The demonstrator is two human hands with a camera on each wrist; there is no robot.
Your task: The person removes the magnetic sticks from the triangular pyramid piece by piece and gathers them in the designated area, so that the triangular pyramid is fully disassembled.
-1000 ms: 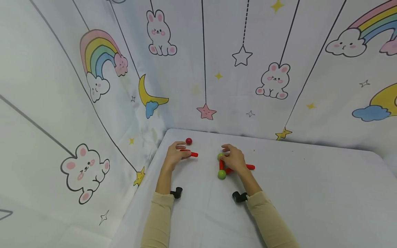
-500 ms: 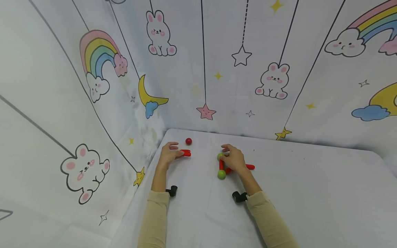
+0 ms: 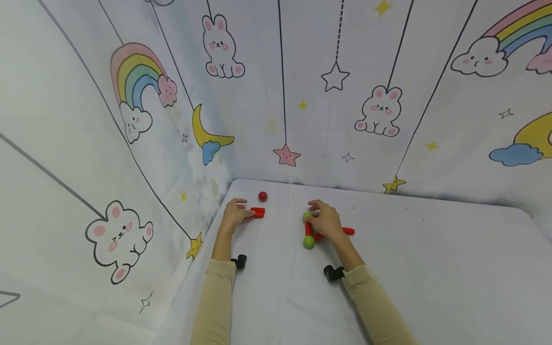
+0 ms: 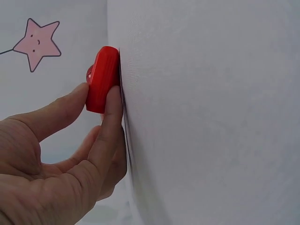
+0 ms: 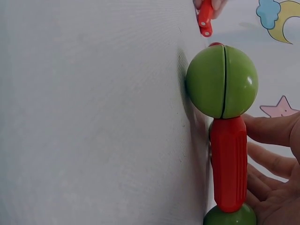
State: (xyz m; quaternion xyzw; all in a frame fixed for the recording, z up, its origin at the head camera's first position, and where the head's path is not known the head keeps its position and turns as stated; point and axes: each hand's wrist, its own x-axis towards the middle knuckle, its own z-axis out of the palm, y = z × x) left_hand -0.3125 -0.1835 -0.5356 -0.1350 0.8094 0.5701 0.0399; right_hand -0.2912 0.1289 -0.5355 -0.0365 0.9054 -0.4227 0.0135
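In the head view my left hand is at the table's far left, pinching a red rod between thumb and fingers. A second red rod lies alongside it. Just beyond them sits a small red ball. My right hand holds a red magnetic-looking rod with a green ball at one end and another green ball at the other. The right thumb lies against this rod near one ball; the other fingers are partly hidden behind it.
More red rod shows beside and under the right hand, partly covered by it. The white table meets a printed curtain at the back and left. Black wrist cameras hang at both wrists.
Over the first half second my left hand moved left, and the red rod it pinches came to lie beside the second rod. Since then it has barely moved. The right hand stays in place.
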